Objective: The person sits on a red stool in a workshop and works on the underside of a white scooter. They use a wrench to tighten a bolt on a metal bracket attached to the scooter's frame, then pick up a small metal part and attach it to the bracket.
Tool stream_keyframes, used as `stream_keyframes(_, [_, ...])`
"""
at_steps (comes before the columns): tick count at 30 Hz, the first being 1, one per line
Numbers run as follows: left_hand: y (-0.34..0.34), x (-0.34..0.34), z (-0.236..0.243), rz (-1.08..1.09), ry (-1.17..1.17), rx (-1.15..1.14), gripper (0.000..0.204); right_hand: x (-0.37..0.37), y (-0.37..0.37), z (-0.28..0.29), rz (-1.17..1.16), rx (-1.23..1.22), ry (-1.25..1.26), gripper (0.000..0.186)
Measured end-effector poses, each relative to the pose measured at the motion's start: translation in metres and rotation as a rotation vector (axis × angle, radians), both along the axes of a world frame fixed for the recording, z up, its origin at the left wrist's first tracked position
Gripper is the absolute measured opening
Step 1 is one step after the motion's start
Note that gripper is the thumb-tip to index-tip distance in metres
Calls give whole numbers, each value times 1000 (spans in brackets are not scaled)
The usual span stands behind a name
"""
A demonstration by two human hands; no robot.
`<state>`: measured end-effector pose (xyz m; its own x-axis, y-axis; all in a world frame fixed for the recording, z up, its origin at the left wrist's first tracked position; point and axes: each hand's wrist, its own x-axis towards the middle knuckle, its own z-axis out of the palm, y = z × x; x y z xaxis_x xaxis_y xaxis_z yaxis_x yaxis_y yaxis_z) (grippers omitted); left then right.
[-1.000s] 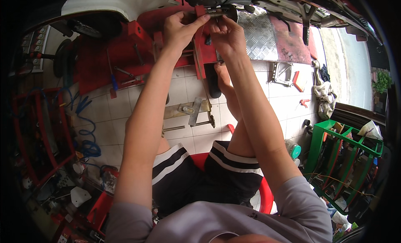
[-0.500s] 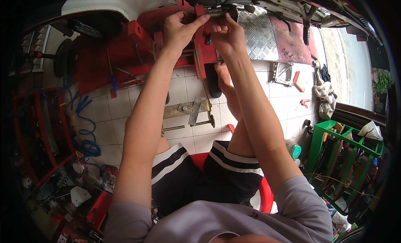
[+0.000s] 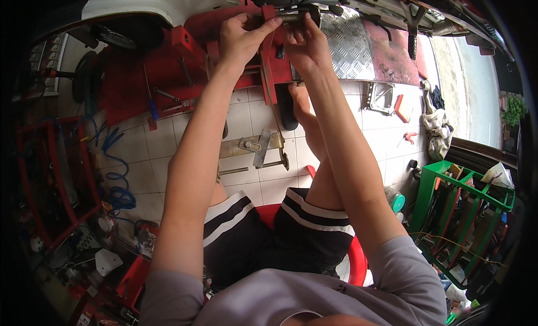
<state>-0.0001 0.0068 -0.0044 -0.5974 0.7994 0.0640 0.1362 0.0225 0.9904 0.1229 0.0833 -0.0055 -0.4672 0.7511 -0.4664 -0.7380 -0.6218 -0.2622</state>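
Note:
A ridged metal rod (image 3: 291,18), apparently threaded, lies crosswise at the top of the view, beside an upright red metal bar (image 3: 268,62). My left hand (image 3: 242,39) is closed, its thumb stretched across the bar to the rod's left end; its other fingers are partly hidden. At the other end, my right hand (image 3: 307,45) holds the rod with palm up and fingers bent, thumb near the dark end piece. Below the bar, a metal bracket assembly (image 3: 252,146) with a flat plate and rods shows between my forearms.
A red work platform (image 3: 129,85) carries a blue-handled screwdriver (image 3: 152,108) and wrenches (image 3: 166,95). Diamond-pattern metal plate (image 3: 346,51) is at right. A green rack (image 3: 426,194) stands right, a red rack (image 3: 50,186) left, with a coiled blue hose (image 3: 120,197) beside it.
My right hand has shifted slightly, with its thumb a little higher at the rod's right end. My left hand stays almost in place.

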Motion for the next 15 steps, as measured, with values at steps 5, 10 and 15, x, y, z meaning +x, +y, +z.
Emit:
stream_keyframes(5, [0,-1,-2,-4,12,17,38,1,0,1,-8,-17,15,20])
stream_keyframes(10, [0,-1,-1,-3,56,25,38,1,1,-3,-26,-28,32,18])
stream_keyframes(15, [-2,-1,3,-2,27,-14,39,1,2,-3,-23,-26,63,17])
